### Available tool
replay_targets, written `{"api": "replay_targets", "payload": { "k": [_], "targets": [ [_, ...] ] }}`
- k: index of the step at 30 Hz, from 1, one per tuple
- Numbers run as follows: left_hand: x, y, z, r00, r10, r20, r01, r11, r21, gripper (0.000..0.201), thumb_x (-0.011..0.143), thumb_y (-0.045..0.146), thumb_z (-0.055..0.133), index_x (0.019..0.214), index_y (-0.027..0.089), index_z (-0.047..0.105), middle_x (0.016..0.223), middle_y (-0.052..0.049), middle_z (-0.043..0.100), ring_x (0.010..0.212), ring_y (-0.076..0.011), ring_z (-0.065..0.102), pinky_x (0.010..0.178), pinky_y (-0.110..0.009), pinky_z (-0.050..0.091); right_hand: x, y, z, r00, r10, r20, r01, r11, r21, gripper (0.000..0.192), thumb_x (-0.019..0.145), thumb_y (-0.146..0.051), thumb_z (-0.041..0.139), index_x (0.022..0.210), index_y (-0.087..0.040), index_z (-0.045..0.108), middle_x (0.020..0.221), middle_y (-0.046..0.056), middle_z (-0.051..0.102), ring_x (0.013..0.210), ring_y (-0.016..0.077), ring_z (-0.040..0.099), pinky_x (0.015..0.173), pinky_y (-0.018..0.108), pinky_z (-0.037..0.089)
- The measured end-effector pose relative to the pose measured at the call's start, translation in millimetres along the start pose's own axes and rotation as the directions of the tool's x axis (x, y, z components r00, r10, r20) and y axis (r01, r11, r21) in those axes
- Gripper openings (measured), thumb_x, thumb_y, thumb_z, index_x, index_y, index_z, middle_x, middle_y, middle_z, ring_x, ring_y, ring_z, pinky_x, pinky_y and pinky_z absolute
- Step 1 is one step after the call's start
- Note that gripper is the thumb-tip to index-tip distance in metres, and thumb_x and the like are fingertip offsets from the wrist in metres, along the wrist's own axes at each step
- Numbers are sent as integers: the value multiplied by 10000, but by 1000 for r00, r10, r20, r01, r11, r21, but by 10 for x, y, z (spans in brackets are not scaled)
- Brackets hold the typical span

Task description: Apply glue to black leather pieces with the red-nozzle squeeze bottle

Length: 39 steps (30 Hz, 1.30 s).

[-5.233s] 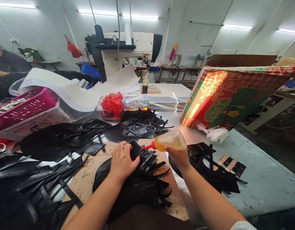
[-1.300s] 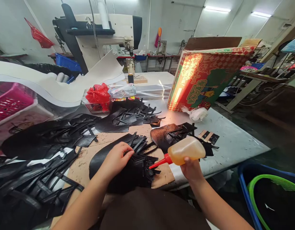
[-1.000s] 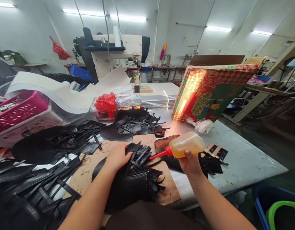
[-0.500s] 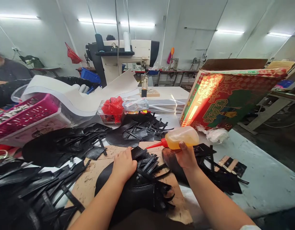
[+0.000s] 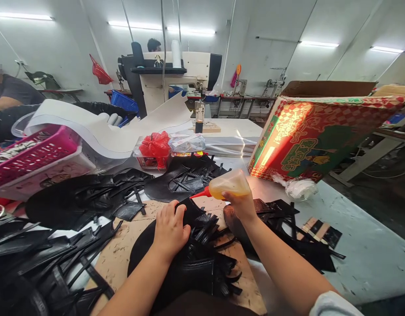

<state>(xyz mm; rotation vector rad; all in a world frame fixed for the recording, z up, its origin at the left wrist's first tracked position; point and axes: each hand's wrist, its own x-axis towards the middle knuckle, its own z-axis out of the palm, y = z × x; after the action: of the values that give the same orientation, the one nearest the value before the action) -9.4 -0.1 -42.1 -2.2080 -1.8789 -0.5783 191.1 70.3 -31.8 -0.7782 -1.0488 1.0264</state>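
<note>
My right hand is wrapped round a squeeze bottle of yellowish liquid, tilted with its red nozzle pointing left and down. The nozzle tip is at the upper edge of a black leather shoe upper with many loose straps; I cannot tell whether it touches. My left hand pinches that upper near a raised flap, fingers bent over the edge. Beneath the upper is a worn tan board. Similar black uppers lie at the left, behind and right.
A sewing machine stands at the back. A red printed carton is at the right, a pink basket at the left. A red plastic bag sits behind the uppers. A co-worker is at far left.
My right hand has moved left with the bottle, and the nozzle has come to the flap's upper left edge. My left hand stays on the upper, its fingers shifted slightly; the flap stands more raised.
</note>
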Motion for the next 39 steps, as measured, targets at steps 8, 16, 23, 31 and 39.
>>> {"api": "replay_targets", "payload": {
  "k": [8,16,23,31,39],
  "targets": [
    [-14,-8,10,998,32,-50,-33,999,-27,326,667,136,523,991,141,564,1115,-178,549,1044,-321,512,903,-436,383,-3,-16,42,999,20,-29,-21,999,-37,650,473,-322,838,1049,-220,554,876,5,611,766,202,588,638,314,550],
    [-7,-19,52,993,43,-114,-47,998,-33,303,657,137,522,957,158,554,1067,-166,567,1001,-319,534,855,-441,419,-100,-12,-84,999,4,-39,-7,998,-68,573,473,-385,832,953,-218,566,821,8,638,715,191,611,648,319,558],
    [0,-31,70,991,36,-126,-41,998,-37,298,654,133,515,950,164,532,1069,-164,554,995,-311,537,850,-436,425,-192,24,-261,997,-13,-80,1,989,-150,566,458,-414,849,926,-224,595,763,-7,643,698,179,618,675,316,553],
    [11,-47,63,996,-6,-94,-4,994,-107,292,652,128,509,942,169,501,1058,-149,534,993,-299,531,858,-431,427,-276,39,-374,988,-41,-148,11,979,-202,452,454,-401,852,787,-209,616,738,5,641,724,202,634,693,349,559],
    [24,-72,56,993,-46,-109,29,989,-148,303,656,130,513,943,203,452,1053,-119,512,1003,-290,522,856,-436,429,-425,3,-563,966,-131,-224,88,978,-191,443,490,-304,846,861,-194,632,813,33,662,738,204,638,713,353,555]
  ]
}}
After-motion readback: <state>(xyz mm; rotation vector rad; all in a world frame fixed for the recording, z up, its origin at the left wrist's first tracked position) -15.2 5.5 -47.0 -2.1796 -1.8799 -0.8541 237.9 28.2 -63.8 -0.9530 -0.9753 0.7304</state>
